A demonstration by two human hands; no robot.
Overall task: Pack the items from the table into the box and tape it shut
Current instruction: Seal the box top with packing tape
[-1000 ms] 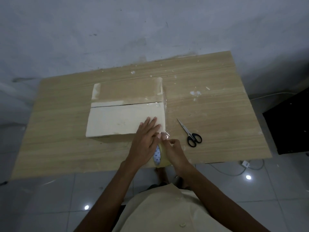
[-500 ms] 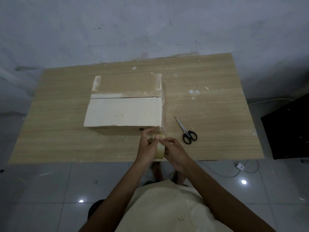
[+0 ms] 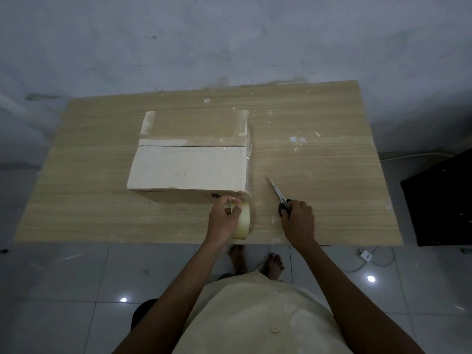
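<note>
Left hand (image 3: 224, 222) grips a pale round tape roll (image 3: 244, 221) by the cardboard box (image 3: 189, 169); right hand (image 3: 298, 221) clasps black-handled scissors (image 3: 277, 194) alongside, blades pointing away.

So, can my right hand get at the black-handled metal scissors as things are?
Probably yes: the right hand curls onto the handles of the black-handled metal scissors; nothing lies between.
</note>
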